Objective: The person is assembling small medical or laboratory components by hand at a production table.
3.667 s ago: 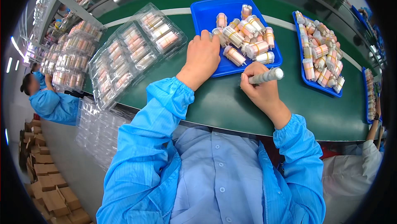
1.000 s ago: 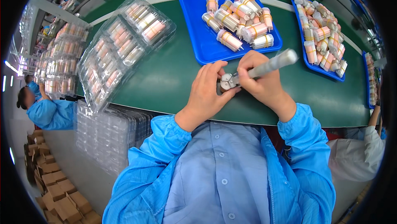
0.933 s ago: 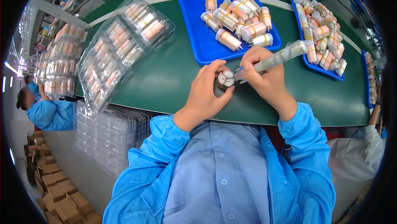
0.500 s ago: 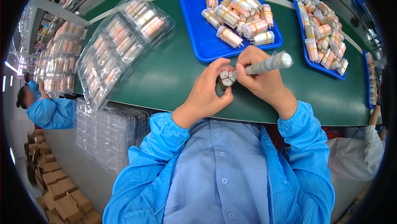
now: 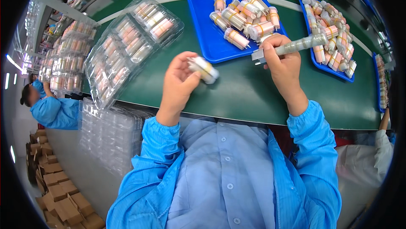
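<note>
My left hand (image 5: 176, 85) holds a short white cylinder (image 5: 205, 70) with a yellow band, somewhat blurred, above the green table, its fingers and thumb pinching one end. Up and to the right, my right hand (image 5: 282, 62) grips a rod-shaped tool (image 5: 305, 44), its handle wrapped in clear plastic and its grey block-like head pointing left. This head sits over the near right corner of a blue tray (image 5: 198, 30). Inside that tray lies a loose pile of similar banded cylinders (image 5: 237, 38), pink, white and grey, some with metal prongs showing.
Clear plastic blister trays (image 5: 134, 42) filled with cylinders lie at the left, with empty trays (image 5: 111, 131) stacked below. A second blue tray (image 5: 318, 64) heaped with cylinders is at the right. Cardboard boxes (image 5: 63, 195) and a person in blue (image 5: 55, 108) are farther left.
My hands have moved apart: the left went left with the cylinder, the right went up and right with the tool. The tool's head has come away from the cylinder's end.
</note>
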The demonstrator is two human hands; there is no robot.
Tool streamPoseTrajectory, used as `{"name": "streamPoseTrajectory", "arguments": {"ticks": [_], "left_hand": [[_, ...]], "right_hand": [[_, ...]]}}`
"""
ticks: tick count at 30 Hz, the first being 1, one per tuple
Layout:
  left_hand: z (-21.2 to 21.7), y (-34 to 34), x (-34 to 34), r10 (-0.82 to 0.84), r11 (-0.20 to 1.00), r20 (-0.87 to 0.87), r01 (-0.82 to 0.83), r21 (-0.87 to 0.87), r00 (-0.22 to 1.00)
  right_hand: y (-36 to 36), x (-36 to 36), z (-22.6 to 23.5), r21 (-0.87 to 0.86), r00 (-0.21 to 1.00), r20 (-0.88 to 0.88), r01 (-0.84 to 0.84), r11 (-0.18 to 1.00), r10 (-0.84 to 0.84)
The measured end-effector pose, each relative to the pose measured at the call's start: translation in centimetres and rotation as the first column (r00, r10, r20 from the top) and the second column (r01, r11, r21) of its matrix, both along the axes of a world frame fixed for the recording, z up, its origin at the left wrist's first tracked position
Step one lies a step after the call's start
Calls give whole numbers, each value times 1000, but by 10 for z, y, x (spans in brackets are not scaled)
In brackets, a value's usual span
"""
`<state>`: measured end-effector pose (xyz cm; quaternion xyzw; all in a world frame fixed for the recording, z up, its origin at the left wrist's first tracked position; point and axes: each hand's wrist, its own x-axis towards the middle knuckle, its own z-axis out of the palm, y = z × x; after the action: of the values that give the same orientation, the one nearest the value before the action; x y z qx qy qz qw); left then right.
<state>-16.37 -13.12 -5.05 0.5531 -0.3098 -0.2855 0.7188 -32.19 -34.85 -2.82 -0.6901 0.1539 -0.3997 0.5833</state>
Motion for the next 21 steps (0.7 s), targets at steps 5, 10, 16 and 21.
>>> {"name": "streamPoseTrajectory", "arguments": {"ticks": [5, 10, 16, 21], "left_hand": [[-8, 22, 31, 329, 800, 677, -575, 170, 658], [9, 5, 13, 246, 687, 969, -711, -151, 33], [42, -78, -8, 28, 964, 1000, -265, -30, -11], [44, -119, 12, -295, 944, 956, -150, 292, 6]], "right_hand": [[1, 0, 7, -51, 997, 78, 20, 998, -16], [1, -3, 14, 70, 993, 115, 23, 997, -31], [-4, -1, 5, -62, 998, 42, 51, 997, -48], [-6, 2, 4, -33, 998, 44, 48, 998, -47]]}}
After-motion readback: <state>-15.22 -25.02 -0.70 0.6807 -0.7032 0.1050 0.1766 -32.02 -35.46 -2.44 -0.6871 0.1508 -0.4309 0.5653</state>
